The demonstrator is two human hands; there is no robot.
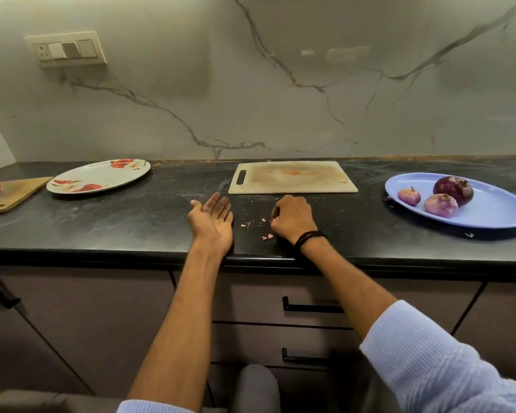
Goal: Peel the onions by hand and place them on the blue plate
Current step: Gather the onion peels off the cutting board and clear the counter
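Presently found three peeled onions [441,205] on the smooth oval blue plate [489,217] at the right end of the counter [131,216], plate's long axis running far-left to near-right; largest onion glossy dark purple at the back, two smaller ones pale pink in front. Observed left hand [212,217] lying palm up on the speckled black counter, fingers straight and close together, holding nothing. Recorded right hand [292,219] near it, knuckles up, fingers curled under and pinching papery pink peel scraps [265,229], before a stained pale cutting board [292,177].
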